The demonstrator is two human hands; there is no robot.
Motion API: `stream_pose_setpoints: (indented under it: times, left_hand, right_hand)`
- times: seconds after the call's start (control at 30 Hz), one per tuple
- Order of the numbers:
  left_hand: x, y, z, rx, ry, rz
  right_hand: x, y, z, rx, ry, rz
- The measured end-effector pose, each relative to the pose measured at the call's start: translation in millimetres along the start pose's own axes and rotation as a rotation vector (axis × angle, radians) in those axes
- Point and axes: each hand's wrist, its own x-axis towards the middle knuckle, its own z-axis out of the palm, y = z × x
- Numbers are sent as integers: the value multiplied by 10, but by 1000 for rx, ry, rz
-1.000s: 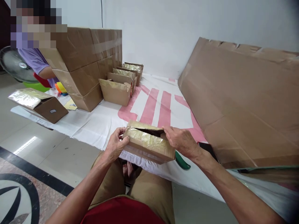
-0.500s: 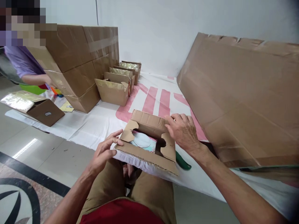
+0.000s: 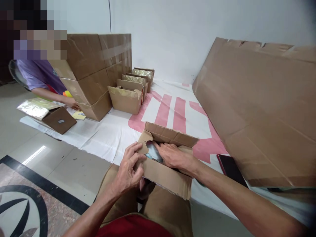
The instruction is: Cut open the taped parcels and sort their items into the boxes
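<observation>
An open cardboard box [image 3: 168, 176] sits in front of me at the table's edge, its flaps folded outward. My left hand [image 3: 132, 164] grips the box's left front corner with bent fingers. Inside the box lies a pale blue and white packet [image 3: 154, 153], partly covered. My right hand [image 3: 171, 156] reaches into the box over the packet, its index finger stretched onto it. The other fingertips of that hand are partly hidden.
A tall stack of taped cartons [image 3: 86, 65] stands at the left, with a row of opened boxes [image 3: 124, 98] beside it. Another box [image 3: 59, 120] lies nearer. A co-worker's arm [image 3: 55, 95] shows behind. At right are a phone [image 3: 232, 169] and a big carton [image 3: 259, 108].
My right hand has moved from the far flap down into the box. The far flap stands more upright, and my left hand has closed on the left corner. The view has shifted left.
</observation>
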Motion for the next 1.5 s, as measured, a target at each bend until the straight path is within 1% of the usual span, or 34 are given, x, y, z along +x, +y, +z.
stream_pose_setpoints:
  times: [0.13,0.2,0.27,0.37,0.43,0.53,0.6,0.67,0.73,0.8,0.83,0.93,0.97,1.03,1.07,1.13,1.2,1.27,1.3,1.37,1.43,1.5]
  left_hand:
    - [12,-45,-81,53,-138,109]
    - [15,-91,-104,110,-181,150]
    - [6,-140,-109,154,-198,160]
    - [-8,-184,-103,169,-180,156]
    - [-5,-183,-100,168,-153,155]
    - [3,-147,-98,183,-121,133]
    - [-3,-115,-113,182,-119,95]
    - [-5,-73,-162,123,-110,58]
    - [35,-5,-257,12,-41,33]
    - [150,103,-382,-140,37,14]
    - [236,173,-445,-231,41,3]
    - [544,415,-586,-480,-66,-53]
    - [639,489,-609,-533,-76,-80]
    - [778,597,-621,-606,-16,-135]
    - [818,622,-615,-647,31,-156]
    - [843,614,-593,-745,102,-194]
    - [827,551,-574,-826,144,-226]
    - [831,476,-572,-871,174,-250]
    - [860,445,-582,-883,190,-245]
    - [1003,413,-635,-908,210,-195]
    - [1264,430,-737,-958,215,-103]
    - [1599,494,-876,-1014,218,-2]
  right_hand:
    - [71,48,84,24,-3,9]
    - [73,54,101,38,21,33]
    - [54,44,90,57,56,74]
    - [-4,11,5,112,128,131]
    - [-61,-1,-93,209,247,153]
    - [-191,36,-269,374,512,181]
    - [-320,107,-389,452,646,209]
    - [-482,194,-509,540,722,238]
    - [-657,256,-636,623,762,248]
    - [-812,251,-778,664,783,217]
    - [-870,217,-857,667,787,186]
    - [-942,34,-1105,608,765,67]
    - [-936,-27,-1179,578,746,27]
    - [-907,-99,-1281,548,716,-32]
    - [-892,-104,-1299,563,713,-45]
    - [-876,-67,-1256,659,724,-24]
    - [-869,-23,-1132,781,723,25]
    - [-846,-28,-1001,858,683,51]
    - [-821,-53,-961,862,678,61]
    - [-744,-119,-980,825,735,93]
    - [-644,-162,-1138,796,852,100]
    - [-547,-154,-1391,816,972,36]
